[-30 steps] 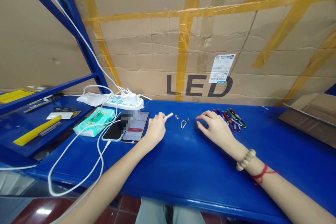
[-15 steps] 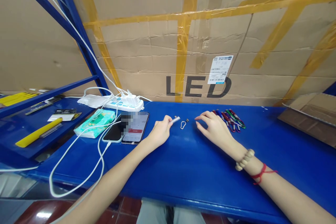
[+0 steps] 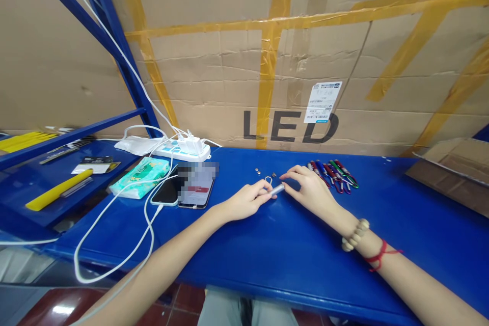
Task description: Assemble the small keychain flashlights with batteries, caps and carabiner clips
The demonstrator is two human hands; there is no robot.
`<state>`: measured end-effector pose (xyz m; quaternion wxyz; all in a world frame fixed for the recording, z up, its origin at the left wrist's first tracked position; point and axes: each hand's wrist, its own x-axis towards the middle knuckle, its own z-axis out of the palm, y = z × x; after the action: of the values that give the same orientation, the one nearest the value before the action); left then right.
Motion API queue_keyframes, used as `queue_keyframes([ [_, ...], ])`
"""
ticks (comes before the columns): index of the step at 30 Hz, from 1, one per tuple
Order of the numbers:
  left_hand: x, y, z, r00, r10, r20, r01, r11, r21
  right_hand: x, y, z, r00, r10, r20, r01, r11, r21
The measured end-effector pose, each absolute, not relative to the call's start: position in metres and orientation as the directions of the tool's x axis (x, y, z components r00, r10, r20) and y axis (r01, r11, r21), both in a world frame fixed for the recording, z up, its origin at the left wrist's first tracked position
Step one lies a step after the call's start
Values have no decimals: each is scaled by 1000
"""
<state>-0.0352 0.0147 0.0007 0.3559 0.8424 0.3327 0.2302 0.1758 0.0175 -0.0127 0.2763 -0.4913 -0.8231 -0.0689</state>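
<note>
My left hand (image 3: 248, 199) pinches a short silver metal tube (image 3: 277, 190), which points toward the right. At the tube's far end is my right hand (image 3: 310, 187), its thumb and index finger apart; whether the thumb touches the tube I cannot tell. A silver carabiner clip (image 3: 269, 179) lies on the table just behind my left fingers, partly hidden by them. Beyond it are small round metal pieces (image 3: 257, 171) and a small dark metal part (image 3: 274, 175). Several coloured metal tubes with carabiner clips (image 3: 336, 175) lie bunched behind my right hand.
Two phones (image 3: 196, 188), a green tissue pack (image 3: 140, 177) and a white power strip (image 3: 187, 148) with cables occupy the left of the blue table (image 3: 305, 260). An open cardboard box (image 3: 453, 173) stands at right. A large taped carton (image 3: 217, 81) rises behind.
My left hand has moved right and nearer with the silver tube, bringing its end up to my right fingers. The right hand has barely moved.
</note>
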Motion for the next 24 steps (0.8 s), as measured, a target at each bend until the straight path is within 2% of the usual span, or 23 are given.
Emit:
queue_keyframes([
  [5,-33,13,1,675,728,116,265,-386,884,175,18,-13,-422,760,494,826,547,-136],
  [8,-33,18,-2,562,812,159,219,-331,918,173,16,-12,-500,754,425,779,606,-159],
  [11,-34,24,-4,406,894,192,238,-306,922,170,13,-11,-563,739,369,728,655,-202],
  [14,-34,26,-3,347,912,217,228,-307,924,169,13,-13,-607,715,348,697,689,-200],
  [20,-32,22,-4,371,891,261,258,-369,893,171,16,-17,-634,685,359,694,709,-125],
  [24,-34,22,-7,433,851,297,353,-463,813,170,14,-11,-598,638,484,698,712,-76],
])
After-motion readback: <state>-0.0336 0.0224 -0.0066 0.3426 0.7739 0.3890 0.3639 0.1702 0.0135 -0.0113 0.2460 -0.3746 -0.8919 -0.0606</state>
